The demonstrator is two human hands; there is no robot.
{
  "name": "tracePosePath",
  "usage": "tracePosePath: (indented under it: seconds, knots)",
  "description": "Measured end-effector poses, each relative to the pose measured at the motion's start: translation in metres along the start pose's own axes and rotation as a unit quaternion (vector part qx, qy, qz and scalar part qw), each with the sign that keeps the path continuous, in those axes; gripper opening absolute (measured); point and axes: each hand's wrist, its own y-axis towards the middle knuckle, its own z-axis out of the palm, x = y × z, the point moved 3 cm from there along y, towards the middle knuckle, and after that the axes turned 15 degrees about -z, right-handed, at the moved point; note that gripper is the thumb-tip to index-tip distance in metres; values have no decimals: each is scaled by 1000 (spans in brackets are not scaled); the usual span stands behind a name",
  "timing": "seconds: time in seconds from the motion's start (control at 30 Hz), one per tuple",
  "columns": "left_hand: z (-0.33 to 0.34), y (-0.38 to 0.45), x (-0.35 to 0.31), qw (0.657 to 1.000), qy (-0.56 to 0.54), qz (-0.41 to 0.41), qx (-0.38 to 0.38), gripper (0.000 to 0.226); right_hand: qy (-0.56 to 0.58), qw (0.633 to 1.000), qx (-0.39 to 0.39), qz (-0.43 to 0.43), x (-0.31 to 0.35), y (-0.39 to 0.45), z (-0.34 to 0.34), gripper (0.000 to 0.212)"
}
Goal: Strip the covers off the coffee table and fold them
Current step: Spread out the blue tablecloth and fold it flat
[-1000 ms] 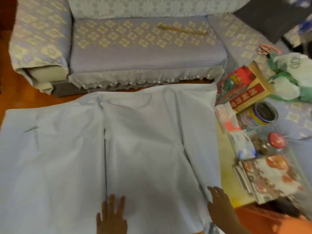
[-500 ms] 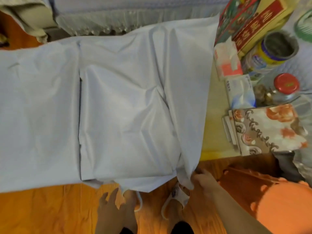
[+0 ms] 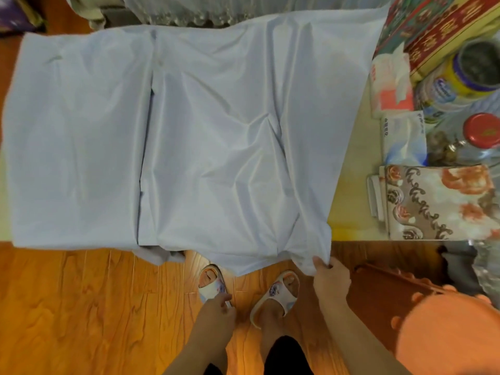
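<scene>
A pale blue cover (image 3: 216, 131) lies spread and wrinkled over the coffee table (image 3: 349, 185), one layer overlapping another along a seam left of the middle. Its near edge hangs over the table's front. My right hand (image 3: 330, 277) grips the cover's near right corner just below the table edge. My left hand (image 3: 216, 312) hangs lower, above my left slipper, apart from the cloth, fingers loosely curled with nothing in them.
On the table's right end are a folded floral cloth (image 3: 438, 201), tissue packs (image 3: 392, 85), a tin can (image 3: 470, 69), a red-lidded jar (image 3: 484, 129) and a red box (image 3: 433, 28). An orange stool (image 3: 405, 307) stands at my right. The sofa's fringe (image 3: 189, 12) lies beyond the table.
My left hand has come off the cover and dropped below the table edge. My right hand slid to the near right corner and took hold of it. My view has tilted down.
</scene>
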Motion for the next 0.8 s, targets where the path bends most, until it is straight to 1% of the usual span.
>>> tracePosePath:
  seconds: [0.03,0.1,0.17,0.2,0.23,0.27,0.3,0.37,0.43,0.5,0.57,0.6,0.67,0.7,0.73,0.8]
  knots:
    - [2,-3,-5,1000,10,11,11,39,-28,999,-11,-24,16,-6,-19,27]
    - [2,-8,-15,999,22,34,30,42,-35,995,-24,-91,52,-20,-61,26]
    - [0,-14,-23,996,36,64,45,49,-20,991,9,-136,93,-29,-100,26]
    - [-1,-19,-30,994,46,81,54,54,7,990,38,-138,111,-29,-115,27]
    - [-1,-27,-37,992,47,99,66,59,45,988,73,-129,127,-26,-125,32]
    - [-1,-40,-46,988,32,126,78,63,92,985,107,-103,142,-23,-132,39]
    - [-2,-57,-58,983,6,159,93,62,142,979,132,-69,158,-21,-135,41]
    - [-3,-105,-87,966,-50,224,123,53,221,964,149,7,193,-25,-130,31]
    - [-4,-151,-115,949,-100,268,131,53,289,940,169,73,226,-39,-116,30]
    - [-6,-179,-140,947,-126,270,116,59,327,917,193,119,250,-55,-103,29]
    - [-7,-189,-161,954,-121,257,93,58,318,916,201,141,261,-64,-92,31]
    - [-7,-192,-170,959,-107,253,69,55,316,914,209,146,265,-67,-90,32]
    - [-9,-189,-180,968,-51,244,-17,44,326,907,220,152,272,-68,-91,30]
    - [-10,-187,-182,968,-34,239,-64,37,339,902,221,150,273,-66,-93,31]
    - [-10,-184,-182,966,-36,237,-94,34,348,899,221,149,273,-64,-95,33]
    - [-6,-184,-179,960,-59,253,-108,35,351,900,212,150,269,-58,-103,35]
